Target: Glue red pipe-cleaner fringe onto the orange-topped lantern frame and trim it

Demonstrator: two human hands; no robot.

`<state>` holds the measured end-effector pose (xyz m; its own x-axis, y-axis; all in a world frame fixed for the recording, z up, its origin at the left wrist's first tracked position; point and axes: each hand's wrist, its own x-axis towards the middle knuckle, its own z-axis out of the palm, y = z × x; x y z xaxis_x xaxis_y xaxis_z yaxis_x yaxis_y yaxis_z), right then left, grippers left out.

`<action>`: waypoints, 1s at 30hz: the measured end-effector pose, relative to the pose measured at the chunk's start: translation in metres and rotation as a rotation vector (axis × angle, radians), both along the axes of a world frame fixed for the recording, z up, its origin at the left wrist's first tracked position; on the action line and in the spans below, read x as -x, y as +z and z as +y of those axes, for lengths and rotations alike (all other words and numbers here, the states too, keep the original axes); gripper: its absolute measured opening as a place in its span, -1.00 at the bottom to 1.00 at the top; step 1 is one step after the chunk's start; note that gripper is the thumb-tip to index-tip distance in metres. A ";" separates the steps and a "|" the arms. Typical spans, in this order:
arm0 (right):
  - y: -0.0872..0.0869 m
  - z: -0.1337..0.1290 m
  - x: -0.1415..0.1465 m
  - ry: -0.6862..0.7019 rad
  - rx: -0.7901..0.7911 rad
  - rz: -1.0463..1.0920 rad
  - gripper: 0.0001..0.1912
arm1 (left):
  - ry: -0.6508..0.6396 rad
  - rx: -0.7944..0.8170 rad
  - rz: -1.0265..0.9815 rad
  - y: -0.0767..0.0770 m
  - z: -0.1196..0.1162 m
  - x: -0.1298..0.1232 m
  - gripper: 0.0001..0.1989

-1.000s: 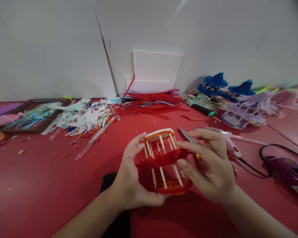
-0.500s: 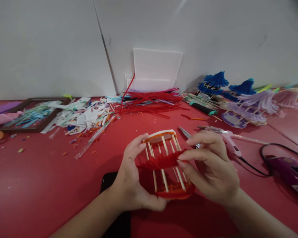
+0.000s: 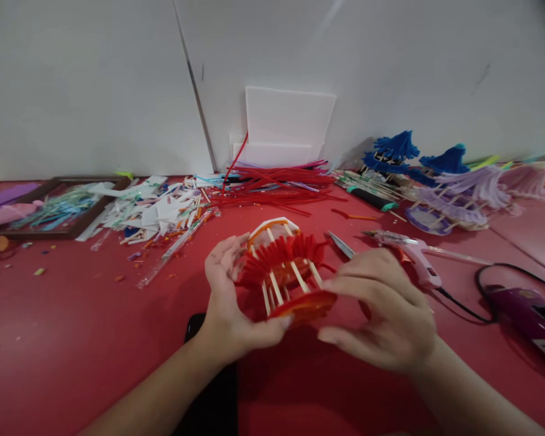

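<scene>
A small stick model (image 3: 295, 275) is held tilted above the red table. It has thin wooden posts, a red fuzzy fringe round its middle, a white and orange disc at the far end and a red and orange disc at the near end. My left hand (image 3: 229, 303) grips it from the left, thumb on the near disc and fingers round the far side. At the right, my right hand (image 3: 386, 309) has its thumb and fingers apart, the fingertips at the near disc's edge, seemingly touching it. Just beyond lie scissors (image 3: 340, 244), partly hidden by that hand.
A pink glue gun (image 3: 420, 263) with its cord lies right, near a purple device (image 3: 527, 318). Red pipe cleaners (image 3: 272, 184) and scraps (image 3: 163, 209) line the back. Blue (image 3: 395, 148) and lilac fringed models (image 3: 458, 197) stand back right. A black phone-like slab (image 3: 213, 393) is under my left forearm.
The model has turned and tipped in my left hand, moving slightly left, so its near disc shows more. My right fingers have left the middle fringe and spread beside the near disc.
</scene>
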<state>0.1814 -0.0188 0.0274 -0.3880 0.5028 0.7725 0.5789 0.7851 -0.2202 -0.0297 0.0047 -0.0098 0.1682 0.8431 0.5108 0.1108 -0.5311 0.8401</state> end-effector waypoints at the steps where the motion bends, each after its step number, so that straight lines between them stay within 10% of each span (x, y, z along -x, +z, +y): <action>1: -0.001 0.001 0.001 0.023 0.026 -0.047 -0.61 | 0.000 0.068 -0.032 0.001 0.001 0.001 -0.04; 16: -0.011 0.003 0.011 -0.186 0.379 0.422 -0.86 | -0.182 0.324 -0.112 -0.009 0.004 0.005 0.30; 30: -0.014 0.000 0.015 -0.051 0.409 0.407 -0.87 | -0.255 0.335 -0.268 0.004 0.001 0.001 -0.06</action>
<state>0.1660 -0.0190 0.0135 -0.0676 0.8020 0.5935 0.4189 0.5627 -0.7126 -0.0308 0.0056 -0.0055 0.2903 0.9175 0.2719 -0.2303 -0.2088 0.9504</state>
